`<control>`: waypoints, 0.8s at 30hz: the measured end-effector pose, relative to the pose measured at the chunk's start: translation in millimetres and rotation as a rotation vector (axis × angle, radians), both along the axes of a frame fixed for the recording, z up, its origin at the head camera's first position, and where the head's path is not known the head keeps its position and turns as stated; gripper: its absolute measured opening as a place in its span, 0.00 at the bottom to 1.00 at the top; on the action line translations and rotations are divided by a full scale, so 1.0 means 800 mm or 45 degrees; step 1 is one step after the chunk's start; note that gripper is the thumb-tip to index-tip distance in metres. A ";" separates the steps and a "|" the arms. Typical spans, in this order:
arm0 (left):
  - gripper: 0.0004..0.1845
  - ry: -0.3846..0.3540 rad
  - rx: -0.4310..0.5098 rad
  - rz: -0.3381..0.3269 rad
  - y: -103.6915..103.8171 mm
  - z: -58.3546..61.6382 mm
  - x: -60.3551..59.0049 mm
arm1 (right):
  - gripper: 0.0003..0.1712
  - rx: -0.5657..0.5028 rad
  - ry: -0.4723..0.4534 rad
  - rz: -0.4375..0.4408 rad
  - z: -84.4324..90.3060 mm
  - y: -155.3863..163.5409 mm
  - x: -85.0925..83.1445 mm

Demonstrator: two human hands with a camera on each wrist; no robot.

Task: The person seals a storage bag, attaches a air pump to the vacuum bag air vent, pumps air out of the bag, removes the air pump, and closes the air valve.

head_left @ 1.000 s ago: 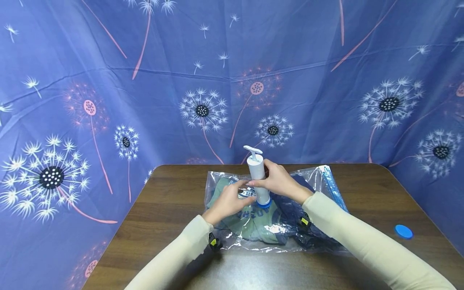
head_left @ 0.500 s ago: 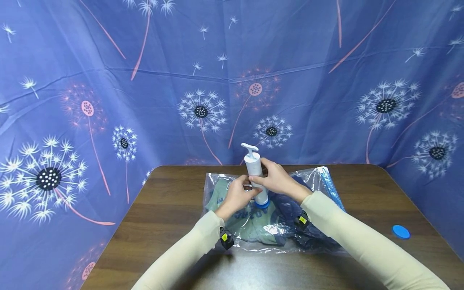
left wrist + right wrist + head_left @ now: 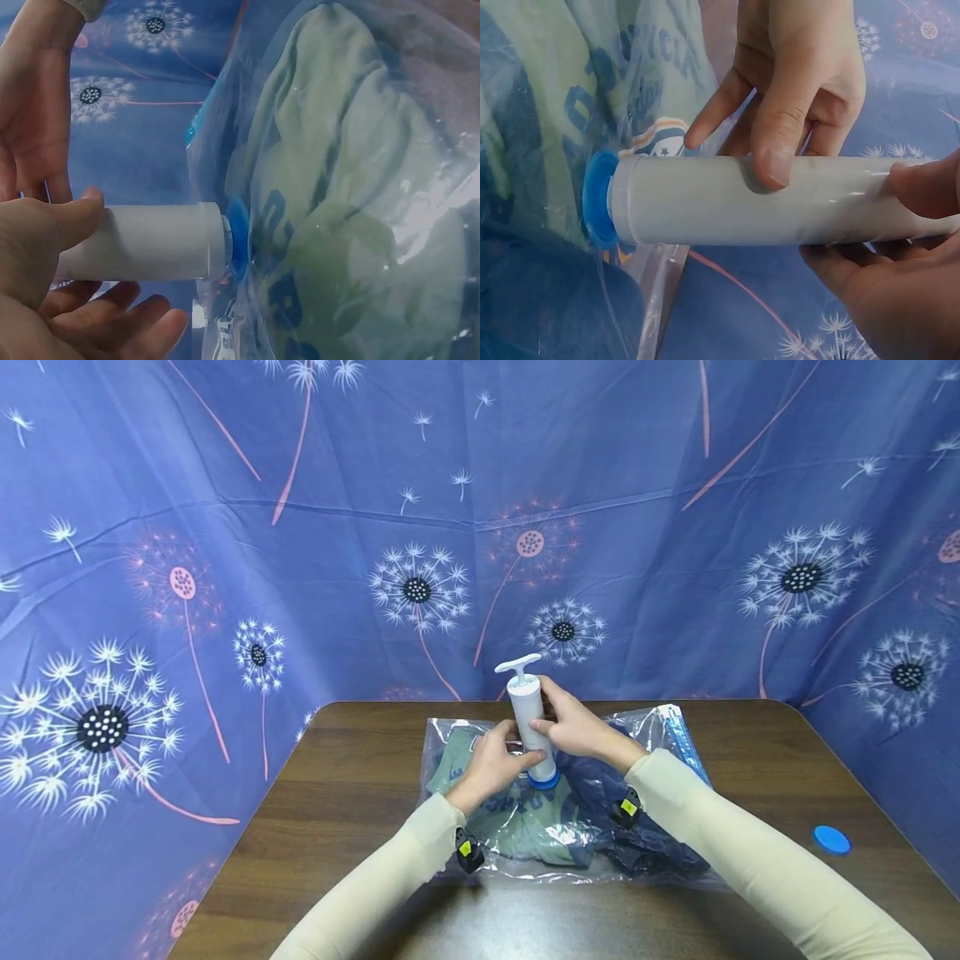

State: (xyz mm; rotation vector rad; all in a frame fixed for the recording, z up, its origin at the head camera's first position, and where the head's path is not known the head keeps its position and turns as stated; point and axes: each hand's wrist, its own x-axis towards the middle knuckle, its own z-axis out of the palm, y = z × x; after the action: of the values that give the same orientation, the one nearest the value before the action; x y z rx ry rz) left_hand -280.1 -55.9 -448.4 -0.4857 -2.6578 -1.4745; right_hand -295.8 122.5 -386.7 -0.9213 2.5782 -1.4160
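A white hand pump (image 3: 527,706) with a T-shaped handle (image 3: 518,665) stands nearly upright on the blue valve (image 3: 543,782) of a clear plastic storage bag (image 3: 491,866). My left hand (image 3: 495,766) grips the lower barrel, thumb in front. Higher up, my right hand (image 3: 581,727) holds the barrel from the right. In the right wrist view the left thumb presses on the pump barrel (image 3: 712,202), and the pump's end meets the blue valve ring (image 3: 600,199). Inside the bag lie a green lettered garment (image 3: 525,835) and a dark navy garment (image 3: 592,793).
A round blue cap (image 3: 832,840) lies on the wooden table (image 3: 322,827), right of the bag. The bag's blue-striped zip edge (image 3: 684,742) is at its right side. A blue dandelion-print cloth (image 3: 637,568) hangs behind and at the sides.
My left hand has moved right and closed in on the lower barrel. The pump's handle has turned, and the barrel has shifted slightly left. My right fingers have changed their hold on it.
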 end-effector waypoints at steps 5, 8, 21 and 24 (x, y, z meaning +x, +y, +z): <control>0.31 -0.016 -0.031 -0.021 0.001 -0.005 0.001 | 0.38 0.023 -0.017 0.003 -0.001 0.001 -0.001; 0.32 -0.005 -0.034 -0.021 0.002 -0.006 0.000 | 0.35 0.044 0.001 -0.051 -0.001 0.001 -0.002; 0.31 0.043 -0.081 -0.001 0.005 -0.007 0.000 | 0.40 0.082 0.069 -0.104 -0.006 0.001 -0.005; 0.31 0.033 -0.058 -0.012 0.005 -0.007 0.000 | 0.39 0.010 -0.014 -0.038 -0.004 0.004 -0.005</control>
State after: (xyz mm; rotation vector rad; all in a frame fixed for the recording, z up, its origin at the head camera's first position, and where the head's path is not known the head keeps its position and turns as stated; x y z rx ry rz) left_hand -280.1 -51.6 -453.8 -0.5175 -2.6779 -1.4035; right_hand -300.0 125.6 -389.9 -0.8747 2.5980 -1.4135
